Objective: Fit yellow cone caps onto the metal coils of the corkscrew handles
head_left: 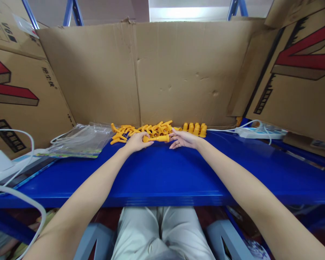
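Observation:
My left hand (137,142) is closed around the left end of a yellow plastic tube-shaped part (159,138), held level just above the blue table. At its flared right end is my right hand (184,139), fingers spread; I cannot tell whether they touch the part. Behind both hands lies a row of similar yellow flared parts (165,130). Several yellow forked pieces (120,134) are heaped beyond my left hand. To the right of my right hand, several short yellow caps (197,128) stand upright in a group.
The blue table (162,177) is walled by cardboard (178,72) at the back and boxes on both sides. A clear plastic bag (78,141) lies to the left. White power strips (261,133) and cables (29,148) run along both sides.

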`<state>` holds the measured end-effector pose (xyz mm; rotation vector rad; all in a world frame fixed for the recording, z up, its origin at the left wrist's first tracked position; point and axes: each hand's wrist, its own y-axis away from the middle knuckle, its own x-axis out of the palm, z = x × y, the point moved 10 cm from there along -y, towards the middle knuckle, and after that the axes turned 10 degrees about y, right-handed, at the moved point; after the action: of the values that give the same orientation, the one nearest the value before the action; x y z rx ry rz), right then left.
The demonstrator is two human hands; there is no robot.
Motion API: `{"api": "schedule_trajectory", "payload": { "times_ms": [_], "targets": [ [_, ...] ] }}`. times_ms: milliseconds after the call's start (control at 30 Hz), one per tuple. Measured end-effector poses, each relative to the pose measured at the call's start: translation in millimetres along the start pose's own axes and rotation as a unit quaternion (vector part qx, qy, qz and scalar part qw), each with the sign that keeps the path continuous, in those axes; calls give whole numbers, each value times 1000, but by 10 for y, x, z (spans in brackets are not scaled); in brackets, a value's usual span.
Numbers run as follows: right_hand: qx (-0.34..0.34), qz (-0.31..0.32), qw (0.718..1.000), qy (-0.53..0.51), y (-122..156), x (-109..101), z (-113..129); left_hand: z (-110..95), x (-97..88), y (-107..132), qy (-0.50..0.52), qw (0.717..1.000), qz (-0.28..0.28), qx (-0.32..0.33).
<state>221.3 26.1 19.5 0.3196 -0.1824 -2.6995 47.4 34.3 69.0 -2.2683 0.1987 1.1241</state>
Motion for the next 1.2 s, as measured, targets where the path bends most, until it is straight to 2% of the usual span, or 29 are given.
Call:
{"api": "schedule_trajectory", "payload": {
  "times_ms": [367,800,1033,1200],
  "targets": [
    [-38,-17,999,18,19,-12,56,-34,2,12,1,1000,8,-7],
    [-37,-39,998,16,-12,-7,48,21,9,7,1,1000,7,-17],
    [-29,-33,999,-7,-8,24,55,45,25,5,12,1000,12,-15],
    [-34,-40,997,-63,-36,59,70,64,58,-5,-6,999,25,-19]
  ]
}}
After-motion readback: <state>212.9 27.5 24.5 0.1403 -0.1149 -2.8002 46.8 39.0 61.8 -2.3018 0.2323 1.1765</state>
